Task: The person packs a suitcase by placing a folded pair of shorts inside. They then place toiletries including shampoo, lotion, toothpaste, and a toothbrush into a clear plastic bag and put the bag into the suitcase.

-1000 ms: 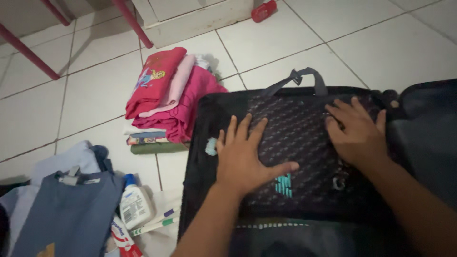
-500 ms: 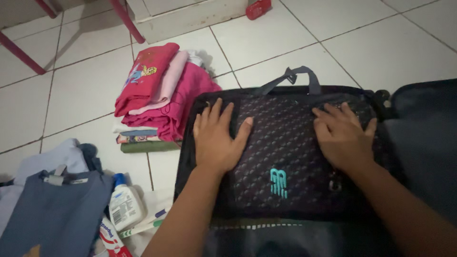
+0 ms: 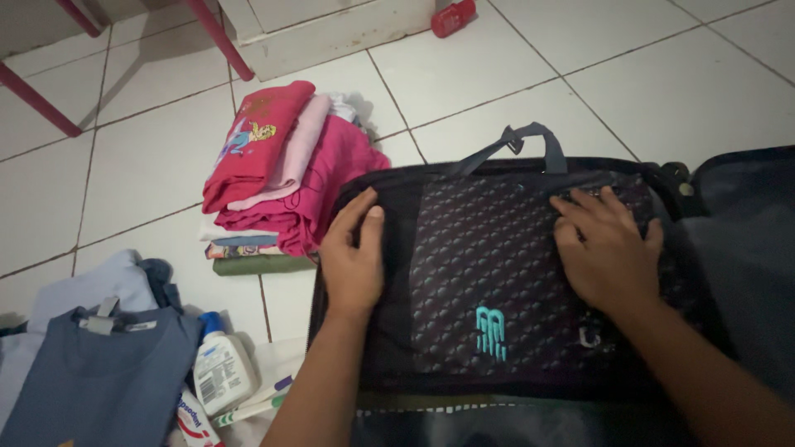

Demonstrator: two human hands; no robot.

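Observation:
A dark patterned bag (image 3: 489, 273) with a teal logo and a grey handle lies flat on the white tiled floor in front of me. My left hand (image 3: 354, 252) rests palm down on the bag's left edge, fingers together and pointing away from me. My right hand (image 3: 603, 244) presses flat on the bag's upper right part, fingers slightly spread. Neither hand holds anything.
A stack of folded pink and red clothes (image 3: 277, 178) sits just left of the bag. Blue garments (image 3: 83, 372), a white bottle (image 3: 219, 368) and a tube (image 3: 195, 418) lie at the lower left. Red chair legs (image 3: 217, 37) and a red object (image 3: 453, 16) stand farther back.
My left hand has slid left across the bag to its left edge. My right hand has shifted slightly toward the upper right. The camera view has drifted a little.

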